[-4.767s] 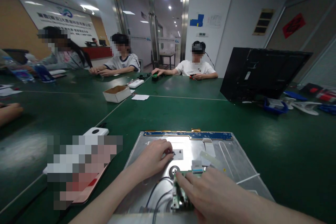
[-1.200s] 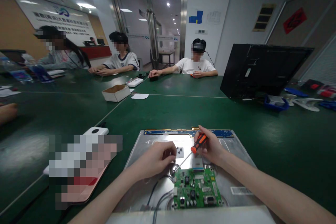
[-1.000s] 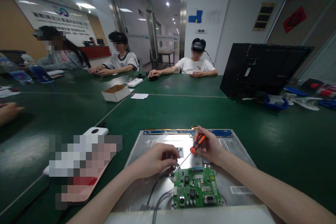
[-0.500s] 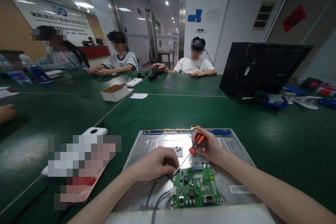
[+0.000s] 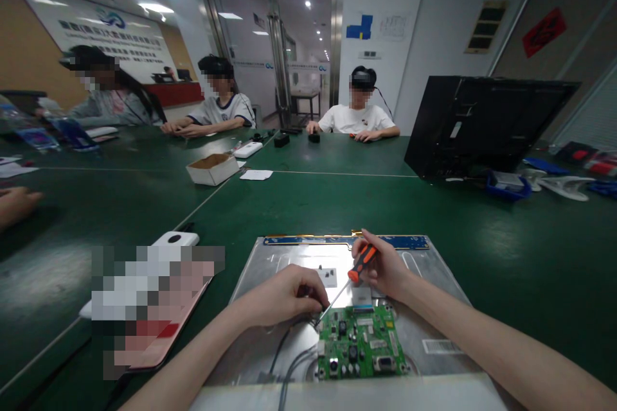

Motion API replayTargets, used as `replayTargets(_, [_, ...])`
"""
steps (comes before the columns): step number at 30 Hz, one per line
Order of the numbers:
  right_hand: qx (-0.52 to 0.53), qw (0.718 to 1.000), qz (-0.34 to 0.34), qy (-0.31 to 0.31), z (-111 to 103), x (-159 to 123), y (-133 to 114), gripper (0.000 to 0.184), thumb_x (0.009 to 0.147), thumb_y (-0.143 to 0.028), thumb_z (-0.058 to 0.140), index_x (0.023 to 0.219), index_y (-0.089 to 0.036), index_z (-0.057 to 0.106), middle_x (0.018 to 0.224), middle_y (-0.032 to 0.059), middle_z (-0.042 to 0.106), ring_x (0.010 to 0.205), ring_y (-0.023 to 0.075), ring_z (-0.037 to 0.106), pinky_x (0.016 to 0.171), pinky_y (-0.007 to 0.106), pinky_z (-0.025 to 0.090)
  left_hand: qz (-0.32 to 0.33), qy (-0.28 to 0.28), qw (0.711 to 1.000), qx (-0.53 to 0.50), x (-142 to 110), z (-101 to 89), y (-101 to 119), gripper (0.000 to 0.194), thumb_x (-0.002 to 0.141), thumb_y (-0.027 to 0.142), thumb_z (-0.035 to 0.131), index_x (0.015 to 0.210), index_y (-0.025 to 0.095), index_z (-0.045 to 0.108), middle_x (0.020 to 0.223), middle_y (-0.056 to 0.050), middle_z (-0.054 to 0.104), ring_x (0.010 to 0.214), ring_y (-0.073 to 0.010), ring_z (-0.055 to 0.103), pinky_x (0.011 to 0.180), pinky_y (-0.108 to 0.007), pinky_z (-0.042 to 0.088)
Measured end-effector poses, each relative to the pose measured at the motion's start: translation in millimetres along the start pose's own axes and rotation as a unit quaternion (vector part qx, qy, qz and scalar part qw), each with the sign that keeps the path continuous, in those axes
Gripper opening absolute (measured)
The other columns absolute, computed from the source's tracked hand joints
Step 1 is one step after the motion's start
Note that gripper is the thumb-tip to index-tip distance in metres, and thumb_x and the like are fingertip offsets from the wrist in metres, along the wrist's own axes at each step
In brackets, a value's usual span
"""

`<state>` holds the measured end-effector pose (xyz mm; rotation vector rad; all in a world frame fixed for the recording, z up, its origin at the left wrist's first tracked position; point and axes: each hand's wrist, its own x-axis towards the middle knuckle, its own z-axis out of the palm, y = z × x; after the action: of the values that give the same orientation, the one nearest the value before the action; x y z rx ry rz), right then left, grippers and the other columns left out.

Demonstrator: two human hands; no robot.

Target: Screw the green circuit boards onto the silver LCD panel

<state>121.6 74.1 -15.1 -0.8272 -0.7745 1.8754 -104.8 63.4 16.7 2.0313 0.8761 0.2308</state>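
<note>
My right hand [image 5: 383, 266] is closed around the orange and black handle of a screwdriver [image 5: 362, 262]. Its thin shaft slants down to the upper left corner of a green circuit board [image 5: 359, 341]. Beside the screwdriver's tip, my left hand [image 5: 294, 292] has its thumb and fingers drawn together; what they pinch, if anything, is hidden. The board lies on a silver metal panel [image 5: 448, 321] with a blue strip board [image 5: 308, 241] along its far edge. Dark cables [image 5: 285, 369] run from the board's left side, and several small dark screws [image 5: 330, 273] lie on a pale patch of the panel.
A white device [image 5: 176, 239] and a pink phone-like object [image 5: 193, 298] lie left of the panel. Farther off are an open cardboard box [image 5: 212, 172], a black monitor [image 5: 482, 125] and a blue tray [image 5: 506, 187]. Several people sit around the green table [image 5: 313, 199]; another person's hand [image 5: 19, 204] is at left.
My left hand's fingers have shifted slightly at the screwdriver tip; my right hand stays almost still. Across the table, a person's hand has moved a small black object to the right.
</note>
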Motion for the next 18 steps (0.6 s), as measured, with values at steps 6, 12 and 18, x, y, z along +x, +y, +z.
replayTargets(6, [-0.001,1.000,-0.003,-0.001,0.0,0.0,0.4,0.047,0.067,-0.059,0.076,0.059,-0.015,0.062,0.038,-0.0048,0.049,0.027,0.0031,0.027,0.028,0.017,0.014,0.008,-0.002,1.000,0.000,-0.2,0.7,0.9,0.015,0.077,0.013,0.061,0.083,0.018,0.074,0.080,-0.001,0.069,0.074,-0.0162,0.060,0.070,-0.027,0.047])
replayTargets(12, [-0.003,1.000,-0.010,-0.004,-0.8,0.9,2.4,0.046,0.071,-0.058,0.073,0.060,-0.015,0.061,0.037,-0.0056,0.047,0.028,0.0035,0.026,0.029,0.017,0.014,0.023,-0.009,1.000,0.000,-0.1,1.1,5.1,0.014,0.077,0.015,0.063,0.081,0.021,0.075,0.080,0.000,0.065,0.073,-0.0155,0.058,0.069,-0.025,0.045])
replayTargets(18, [0.005,0.999,-0.035,-0.002,-0.8,1.3,3.8,0.044,0.067,-0.058,0.077,0.063,-0.016,0.063,0.040,-0.0061,0.046,0.031,0.0049,0.029,0.030,0.018,0.014,0.016,-0.001,1.000,-0.005,-0.6,0.9,4.9,0.011,0.077,0.019,0.067,0.081,0.021,0.076,0.078,0.000,0.064,0.074,-0.0162,0.058,0.066,-0.025,0.044])
